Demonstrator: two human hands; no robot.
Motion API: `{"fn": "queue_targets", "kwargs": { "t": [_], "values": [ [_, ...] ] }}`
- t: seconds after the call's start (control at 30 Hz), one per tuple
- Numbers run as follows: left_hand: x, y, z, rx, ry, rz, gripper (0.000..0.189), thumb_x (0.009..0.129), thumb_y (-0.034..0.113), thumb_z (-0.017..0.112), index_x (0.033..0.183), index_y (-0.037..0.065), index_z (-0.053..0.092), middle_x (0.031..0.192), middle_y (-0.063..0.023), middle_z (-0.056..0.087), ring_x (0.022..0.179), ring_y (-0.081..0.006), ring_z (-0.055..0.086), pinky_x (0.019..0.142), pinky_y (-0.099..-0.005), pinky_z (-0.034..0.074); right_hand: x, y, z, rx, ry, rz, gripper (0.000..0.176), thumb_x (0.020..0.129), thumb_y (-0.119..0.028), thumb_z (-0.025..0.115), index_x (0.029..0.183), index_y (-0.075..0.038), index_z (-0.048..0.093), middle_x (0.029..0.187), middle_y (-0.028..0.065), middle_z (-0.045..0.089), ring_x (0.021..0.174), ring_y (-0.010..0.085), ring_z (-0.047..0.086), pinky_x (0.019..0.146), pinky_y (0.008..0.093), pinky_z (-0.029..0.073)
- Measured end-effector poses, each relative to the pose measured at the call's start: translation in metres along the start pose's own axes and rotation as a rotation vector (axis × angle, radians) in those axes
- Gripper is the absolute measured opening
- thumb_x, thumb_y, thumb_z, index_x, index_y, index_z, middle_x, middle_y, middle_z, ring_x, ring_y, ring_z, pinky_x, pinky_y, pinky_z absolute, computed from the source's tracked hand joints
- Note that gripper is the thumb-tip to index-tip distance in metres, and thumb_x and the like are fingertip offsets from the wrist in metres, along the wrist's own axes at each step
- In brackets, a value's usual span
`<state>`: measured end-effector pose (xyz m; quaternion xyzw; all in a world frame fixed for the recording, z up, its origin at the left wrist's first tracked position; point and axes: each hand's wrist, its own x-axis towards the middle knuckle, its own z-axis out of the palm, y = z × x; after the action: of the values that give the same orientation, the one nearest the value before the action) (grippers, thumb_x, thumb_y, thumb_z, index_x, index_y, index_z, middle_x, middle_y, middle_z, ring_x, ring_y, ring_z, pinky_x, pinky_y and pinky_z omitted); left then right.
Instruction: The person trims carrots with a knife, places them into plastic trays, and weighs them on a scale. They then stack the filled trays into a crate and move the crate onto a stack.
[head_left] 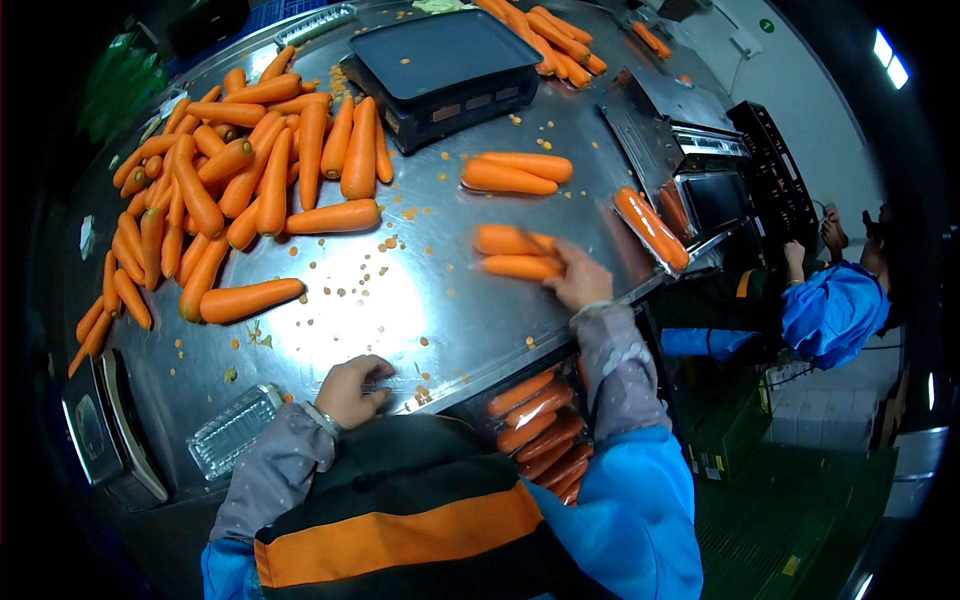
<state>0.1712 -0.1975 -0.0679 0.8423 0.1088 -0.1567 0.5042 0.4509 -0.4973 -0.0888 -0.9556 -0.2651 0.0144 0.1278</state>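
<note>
My right hand [583,277] has its fingers closed at the right end of two carrots [518,266] lying side by side on the metal table. These carrots look slightly blurred. Just beyond them lies another pair of carrots [515,172]. My left hand [352,391] rests at the table's near edge, fingers loosely bent and apart, with nothing visible in it. Left of that hand is a clear plastic tray [235,430]. A large heap of loose carrots [225,180] covers the left side, with a single carrot [252,300] at its near side.
A dark weighing scale [440,60] stands at the back. At the right are a wrapping machine [690,150] and a wrapped pack of carrots [650,230]. More wrapped carrot packs [540,425] sit below the edge. A co-worker in blue [835,310] is at the right.
</note>
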Motion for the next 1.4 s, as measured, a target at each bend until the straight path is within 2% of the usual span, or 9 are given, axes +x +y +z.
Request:
{"fn": "queue_targets", "kwargs": {
  "t": [0.1, 0.17, 0.3, 0.4, 0.6, 0.7, 0.83, 1.03, 1.4],
  "values": [
    [-0.008, -0.008, -0.005, 0.102, 0.096, 0.078, 0.031, 0.073, 0.010, 0.071, 0.102, 0.001, 0.063, 0.096, -0.0164, 0.064, 0.088, -0.0298, 0.062, 0.082, -0.0372, 0.049, 0.022, 0.033, -0.030, -0.010, 0.060, 0.284, 0.049, 0.071, -0.014, 0.074, 0.117, -0.009, 0.057, 0.113, 0.0134, 0.062, 0.098, 0.0341, 0.061, 0.082, 0.0429, 0.049],
    [-0.013, -0.014, -0.010, 0.252, 0.143, 0.100, 0.033, 0.071, 0.011, 0.073, 0.101, 0.003, 0.063, 0.095, -0.0147, 0.063, 0.091, -0.0291, 0.060, 0.084, -0.0381, 0.047, 0.025, 0.044, -0.029, 0.050, 0.362, 0.151, 0.043, 0.072, -0.014, 0.075, 0.112, -0.006, 0.061, 0.107, 0.0160, 0.063, 0.095, 0.0336, 0.062, 0.084, 0.0409, 0.049],
    [-0.017, -0.024, -0.006, 0.657, 0.193, 0.175, 0.037, 0.067, 0.017, 0.075, 0.101, 0.007, 0.064, 0.098, -0.0102, 0.060, 0.096, -0.0284, 0.055, 0.091, -0.0403, 0.038, -0.001, -0.021, 0.001, 0.603, 0.177, 0.078, 0.032, 0.072, -0.015, 0.074, 0.102, -0.004, 0.066, 0.100, 0.0178, 0.065, 0.093, 0.0327, 0.063, 0.082, 0.0353, 0.049],
    [-0.008, -0.036, -0.002, 0.750, 0.133, 0.226, 0.021, 0.067, 0.016, 0.072, 0.086, 0.008, 0.067, 0.084, -0.0067, 0.062, 0.089, -0.0230, 0.057, 0.087, -0.0390, 0.039, -0.036, -0.076, 0.021, 0.543, -0.053, -0.072, 0.029, 0.075, -0.015, 0.071, 0.101, -0.004, 0.067, 0.095, 0.0171, 0.066, 0.084, 0.0307, 0.065, 0.076, 0.0357, 0.051],
    [-0.003, -0.029, -0.004, 0.734, 0.321, 0.423, 0.008, 0.063, 0.008, 0.068, 0.069, 0.007, 0.062, 0.068, -0.0056, 0.059, 0.069, -0.0221, 0.057, 0.074, -0.0367, 0.041, -0.070, -0.125, 0.043, 0.806, -0.075, 0.061, 0.029, 0.080, -0.019, 0.071, 0.101, 0.000, 0.066, 0.075, 0.0137, 0.067, 0.064, 0.0214, 0.063, 0.061, 0.0320, 0.049],
    [-0.002, -0.025, -0.007, 0.694, 0.397, 0.463, 0.010, 0.062, 0.006, 0.067, 0.067, 0.007, 0.059, 0.066, -0.0066, 0.058, 0.065, -0.0232, 0.056, 0.069, -0.0364, 0.041, -0.076, -0.127, 0.045, 0.853, -0.153, 0.185, 0.031, 0.082, -0.021, 0.070, 0.102, 0.002, 0.065, 0.075, 0.0127, 0.067, 0.067, 0.0189, 0.064, 0.063, 0.0305, 0.049],
    [-0.007, -0.019, -0.007, 0.666, 0.408, 0.453, 0.012, 0.060, 0.005, 0.068, 0.066, 0.007, 0.057, 0.063, -0.0067, 0.057, 0.062, -0.0234, 0.055, 0.065, -0.0361, 0.039, -0.081, -0.140, 0.047, 1.346, -0.278, 0.311, 0.038, 0.085, -0.024, 0.069, 0.111, 0.002, 0.061, 0.076, 0.0089, 0.066, 0.075, 0.0153, 0.065, 0.069, 0.0287, 0.048],
    [-0.008, -0.025, 0.001, 0.632, 0.448, 0.465, 0.020, 0.054, 0.005, 0.075, 0.060, 0.006, 0.055, 0.060, -0.0084, 0.058, 0.057, -0.0257, 0.049, 0.057, -0.0357, 0.037, -0.075, -0.163, 0.025, 1.020, -0.270, 0.122, 0.037, 0.083, -0.026, 0.068, 0.111, -0.003, 0.061, 0.075, 0.0090, 0.067, 0.066, 0.0160, 0.063, 0.064, 0.0283, 0.048],
    [-0.015, -0.029, 0.004, 0.597, 0.442, 0.368, 0.018, 0.056, 0.001, 0.071, 0.061, 0.006, 0.054, 0.061, -0.0105, 0.057, 0.059, -0.0277, 0.051, 0.059, -0.0374, 0.038, -0.085, -0.166, 0.042, 1.027, -0.295, 0.097, 0.037, 0.085, -0.026, 0.065, 0.113, -0.002, 0.059, 0.074, 0.0093, 0.066, 0.067, 0.0161, 0.062, 0.063, 0.0290, 0.047]
  ]
}}
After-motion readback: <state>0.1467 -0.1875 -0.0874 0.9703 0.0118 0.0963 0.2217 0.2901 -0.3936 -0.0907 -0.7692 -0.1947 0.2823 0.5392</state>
